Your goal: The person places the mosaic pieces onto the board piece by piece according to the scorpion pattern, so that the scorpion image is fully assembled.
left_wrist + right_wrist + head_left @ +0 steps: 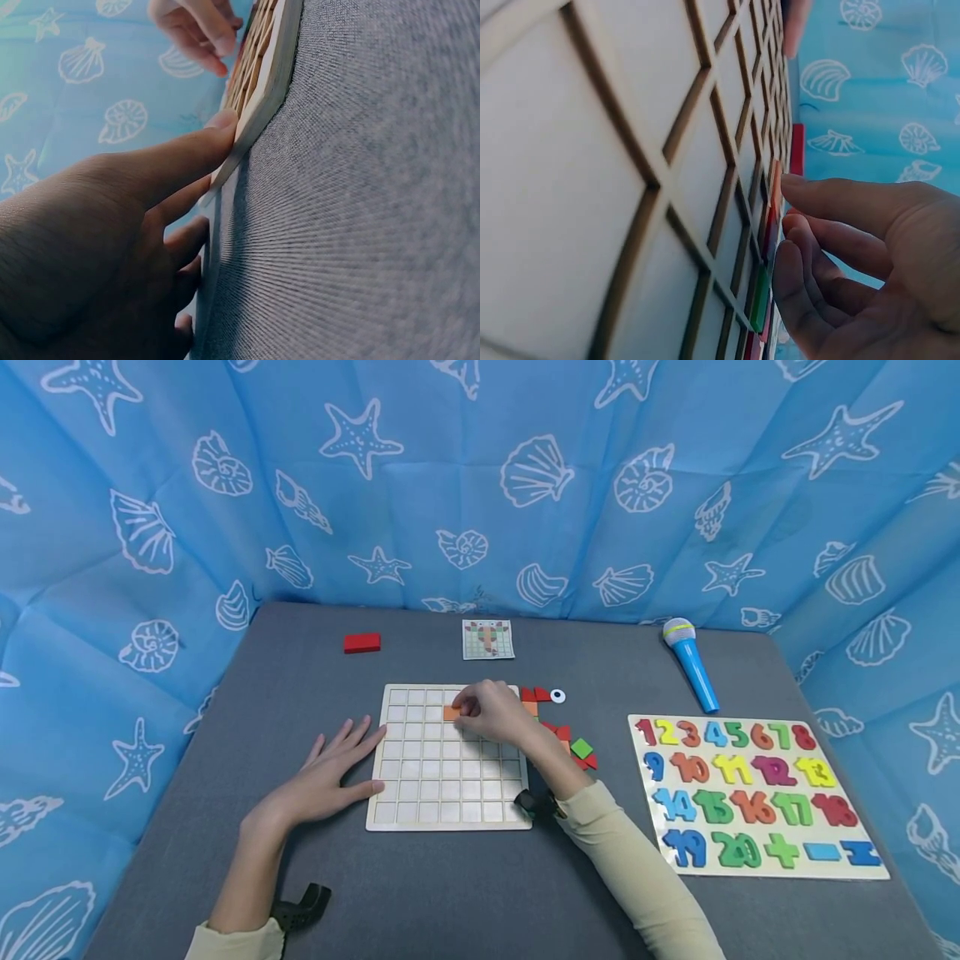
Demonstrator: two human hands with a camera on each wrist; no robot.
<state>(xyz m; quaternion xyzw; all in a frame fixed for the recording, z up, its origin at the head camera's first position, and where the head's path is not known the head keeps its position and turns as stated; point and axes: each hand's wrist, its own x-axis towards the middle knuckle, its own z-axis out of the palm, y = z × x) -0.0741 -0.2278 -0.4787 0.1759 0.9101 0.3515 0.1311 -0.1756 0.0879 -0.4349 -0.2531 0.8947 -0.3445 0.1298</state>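
Observation:
A pale wooden grid board (pixel 407 769) lies on the table in the head view. Over its upper middle, my right hand (pixel 491 714) pinches an orange square tile (pixel 451 713) with thumb and fingers. The same tile (pixel 775 185) sits at the thumb tip in the right wrist view, low against the grid. Fingers spread, my left hand (pixel 318 781) rests beside the board; its thumb and a fingertip touch the left edge. The left wrist view has that thumb (pixel 187 154) against the board's rim. My right hand hides part of the grid.
Red triangles, orange pieces, a green square (pixel 582 748) and a white eye disc (pixel 557 696) lie right of the board. Behind it are a red block (pixel 362 642) and a picture card (pixel 488 639). A toy microphone (pixel 692 666) and number puzzle (pixel 768 797) lie at right.

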